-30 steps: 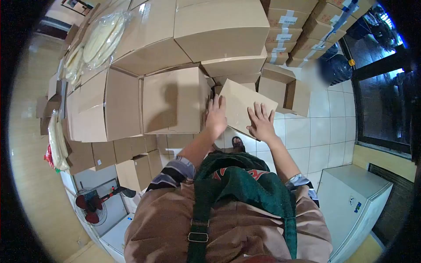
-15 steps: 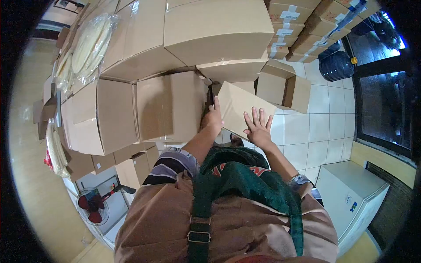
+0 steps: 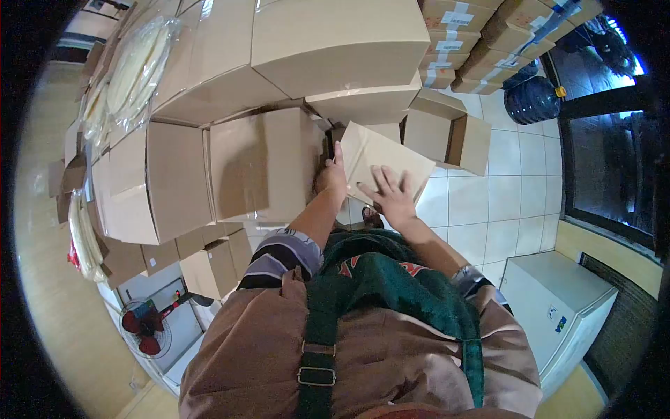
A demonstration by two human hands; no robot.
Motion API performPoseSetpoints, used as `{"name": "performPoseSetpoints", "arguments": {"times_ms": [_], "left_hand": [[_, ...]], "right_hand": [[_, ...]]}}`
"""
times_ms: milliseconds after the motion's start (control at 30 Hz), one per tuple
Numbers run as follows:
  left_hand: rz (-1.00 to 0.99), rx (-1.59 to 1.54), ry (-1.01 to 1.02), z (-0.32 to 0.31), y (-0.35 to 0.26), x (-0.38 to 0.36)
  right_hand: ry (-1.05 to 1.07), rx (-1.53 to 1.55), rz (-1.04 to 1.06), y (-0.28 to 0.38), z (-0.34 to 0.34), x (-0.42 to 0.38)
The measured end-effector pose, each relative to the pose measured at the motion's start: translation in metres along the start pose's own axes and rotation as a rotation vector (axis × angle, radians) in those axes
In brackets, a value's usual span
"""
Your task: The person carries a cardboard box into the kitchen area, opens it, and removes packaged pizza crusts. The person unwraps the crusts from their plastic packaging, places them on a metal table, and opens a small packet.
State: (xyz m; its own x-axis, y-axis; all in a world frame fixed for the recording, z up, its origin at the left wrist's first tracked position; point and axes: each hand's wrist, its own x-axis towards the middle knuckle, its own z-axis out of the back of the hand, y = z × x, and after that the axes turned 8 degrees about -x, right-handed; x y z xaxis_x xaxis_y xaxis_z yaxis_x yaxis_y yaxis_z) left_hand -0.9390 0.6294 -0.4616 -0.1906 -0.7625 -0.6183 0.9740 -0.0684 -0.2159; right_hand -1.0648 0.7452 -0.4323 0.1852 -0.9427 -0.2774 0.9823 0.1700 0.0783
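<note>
A tan cardboard box (image 3: 391,155) is tilted in front of me, its flat panel facing up with a crease along the left side. My left hand (image 3: 332,177) holds its left edge, the index finger stretched along that edge and the other fingers partly hidden. On the panel's lower part, my right hand (image 3: 392,199) lies flat with fingers spread. Just beyond it, an open-topped cardboard box (image 3: 469,143) stands on the tiled floor. A large closed carton (image 3: 269,167) is close to the left of my left hand.
Big cartons (image 3: 342,52) are stacked ahead, with plastic-wrapped pale items (image 3: 143,66) on top at left. Taped boxes (image 3: 447,42) and a blue water jug (image 3: 532,102) stand at the far right. A white cabinet (image 3: 558,293) is at right, a fan (image 3: 145,328) at lower left.
My right hand has slid left and down across the panel, its fingers pressing flatter. A crease now shows at the panel's left side. My left hand stays at the edge.
</note>
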Motion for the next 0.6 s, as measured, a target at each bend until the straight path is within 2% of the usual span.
{"name": "performPoseSetpoints", "arguments": {"times_ms": [33, 100, 133, 233, 267, 333, 467, 533, 567, 600], "left_hand": [[0.015, 0.016, -0.005, -0.002, 0.002, -0.001], [0.000, 0.027, -0.024, -0.005, 0.005, -0.001], [-0.016, 0.039, -0.041, -0.002, 0.005, -0.003], [-0.009, 0.040, -0.016, 0.004, 0.001, -0.008], [-0.014, 0.036, -0.020, 0.003, 0.001, -0.008], [-0.045, 0.008, -0.048, 0.001, 0.004, -0.012], [-0.064, 0.019, -0.071, 0.006, 0.004, -0.015], [-0.035, 0.024, -0.013, 0.008, 0.001, -0.015], [-0.035, 0.023, -0.014, 0.006, 0.002, -0.015], [-0.070, 0.020, -0.079, 0.004, 0.003, -0.015]], "right_hand": [[-0.002, 0.002, 0.001, 0.002, -0.003, 0.006], [0.033, -0.157, 0.261, 0.004, -0.004, 0.018], [-0.073, -0.073, 0.233, 0.005, -0.005, 0.021], [-0.098, -0.096, 0.274, 0.014, -0.003, 0.026], [-0.099, -0.104, 0.272, 0.017, 0.003, 0.028], [0.075, -0.123, 0.234, 0.024, 0.014, 0.029], [0.096, -0.042, 0.155, 0.044, -0.008, 0.021], [0.051, 0.081, 0.028, 0.051, -0.007, 0.009], [0.050, 0.080, 0.028, 0.056, -0.015, 0.003], [-0.010, 0.083, 0.006, 0.061, -0.025, -0.002]]}}
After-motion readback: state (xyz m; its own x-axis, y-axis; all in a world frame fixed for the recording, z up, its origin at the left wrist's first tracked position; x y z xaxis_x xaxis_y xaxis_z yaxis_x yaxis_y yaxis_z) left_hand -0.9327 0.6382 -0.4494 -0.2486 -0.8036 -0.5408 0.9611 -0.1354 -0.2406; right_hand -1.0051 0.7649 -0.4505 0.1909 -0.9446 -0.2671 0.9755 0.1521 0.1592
